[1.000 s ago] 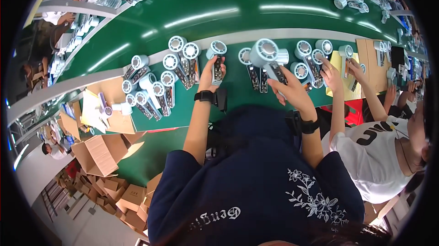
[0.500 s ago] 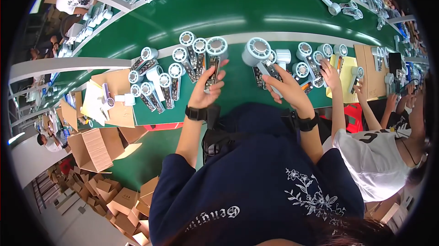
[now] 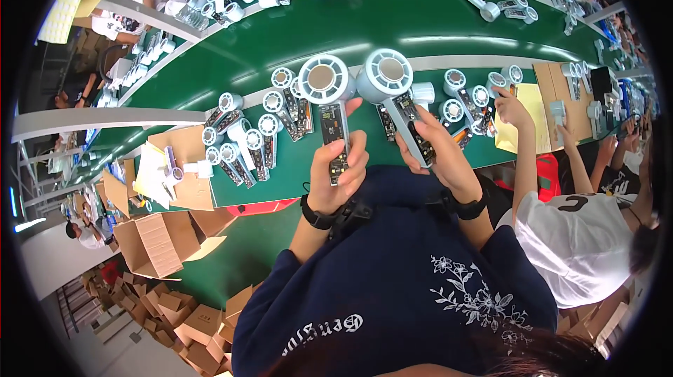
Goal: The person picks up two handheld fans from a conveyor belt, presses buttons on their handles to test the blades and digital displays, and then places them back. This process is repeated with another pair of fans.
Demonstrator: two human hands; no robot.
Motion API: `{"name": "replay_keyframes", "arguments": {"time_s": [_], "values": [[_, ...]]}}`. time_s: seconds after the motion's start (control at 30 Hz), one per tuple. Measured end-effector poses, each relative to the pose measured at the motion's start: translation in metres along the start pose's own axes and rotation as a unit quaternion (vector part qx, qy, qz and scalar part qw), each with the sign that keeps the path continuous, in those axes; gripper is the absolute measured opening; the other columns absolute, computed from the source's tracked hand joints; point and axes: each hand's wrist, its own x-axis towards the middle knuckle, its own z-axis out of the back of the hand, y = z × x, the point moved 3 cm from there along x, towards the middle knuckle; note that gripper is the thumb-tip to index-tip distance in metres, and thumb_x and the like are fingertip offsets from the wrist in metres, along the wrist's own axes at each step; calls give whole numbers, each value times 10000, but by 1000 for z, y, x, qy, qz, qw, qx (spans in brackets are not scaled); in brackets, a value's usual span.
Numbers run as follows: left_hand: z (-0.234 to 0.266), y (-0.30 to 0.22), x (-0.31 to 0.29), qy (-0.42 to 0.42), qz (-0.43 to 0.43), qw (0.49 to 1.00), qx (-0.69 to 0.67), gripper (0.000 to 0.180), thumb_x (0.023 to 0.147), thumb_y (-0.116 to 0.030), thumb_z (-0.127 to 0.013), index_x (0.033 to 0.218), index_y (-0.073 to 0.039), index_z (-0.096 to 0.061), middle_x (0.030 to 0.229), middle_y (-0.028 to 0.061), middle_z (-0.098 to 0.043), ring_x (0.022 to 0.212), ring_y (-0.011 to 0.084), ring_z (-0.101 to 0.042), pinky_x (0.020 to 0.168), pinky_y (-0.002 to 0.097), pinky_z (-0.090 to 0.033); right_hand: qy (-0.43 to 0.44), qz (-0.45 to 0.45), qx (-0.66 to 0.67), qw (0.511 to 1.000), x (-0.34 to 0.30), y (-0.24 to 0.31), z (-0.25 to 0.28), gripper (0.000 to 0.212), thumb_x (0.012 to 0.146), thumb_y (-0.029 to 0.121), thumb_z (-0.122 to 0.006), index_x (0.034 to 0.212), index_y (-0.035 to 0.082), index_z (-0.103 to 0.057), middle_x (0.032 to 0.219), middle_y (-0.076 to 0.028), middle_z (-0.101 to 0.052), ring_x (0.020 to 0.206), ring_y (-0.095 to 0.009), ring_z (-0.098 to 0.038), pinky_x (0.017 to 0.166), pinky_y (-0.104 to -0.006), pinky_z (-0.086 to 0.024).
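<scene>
My left hand (image 3: 327, 182) is closed round the handle of a pale blue-grey handheld fan (image 3: 324, 78). Its round, vented head points up, and a dark circuit board shows along the open handle. A second fan (image 3: 388, 74) of the same kind is gripped by its handle in my right hand (image 3: 450, 164), thumb along the side of the exposed board. The two heads are side by side, nearly touching, in front of my chest. Behind them, several similar fans (image 3: 268, 124) lie on the green table (image 3: 280, 187) to the left, and more fans (image 3: 452, 110) to the right.
At the left stand flattened cardboard (image 3: 193, 140) and papers, with an open carton (image 3: 158, 237) below the table edge. On the right a co-worker's hand (image 3: 515, 107) reaches over a yellow sheet (image 3: 522, 131). A raised rail (image 3: 105, 123) runs at left; more fans line the far side.
Both fans have come nearer to me and closer together, their heads now side by side. My left hand has moved right and toward my body. The view has shifted slightly.
</scene>
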Motion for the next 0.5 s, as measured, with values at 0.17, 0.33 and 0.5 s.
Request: {"name": "replay_keyframes", "arguments": {"time_s": [0.17,0.33,0.5], "values": [[-3,5,1,-21,10,1000,-1,562,909,-155,-397,1422,-47,-195,711,61,-421,412,72,-390,292,181,-348,-11,15,-16,1000,-18,8,-1,375,968,300,-350,1235,39,-381,794,-43,-505,526,-77,-444,430,-195,-308],[-9,12,-4,-29,-2,999,17,523,909,-162,-391,1393,-31,-244,704,63,-415,403,75,-385,277,187,-343,-8,37,-1,999,-25,3,-7,381,966,274,-360,1258,29,-356,794,-47,-496,539,-77,-445,454,-195,-324],[-17,6,-6,-103,-30,988,112,450,905,-171,-397,1321,-15,-323,701,62,-410,393,80,-379,268,194,-343,-20,69,-19,997,-26,4,-13,406,965,270,-359,1288,27,-322,784,-55,-486,537,-88,-443,450,-203,-334]]}}
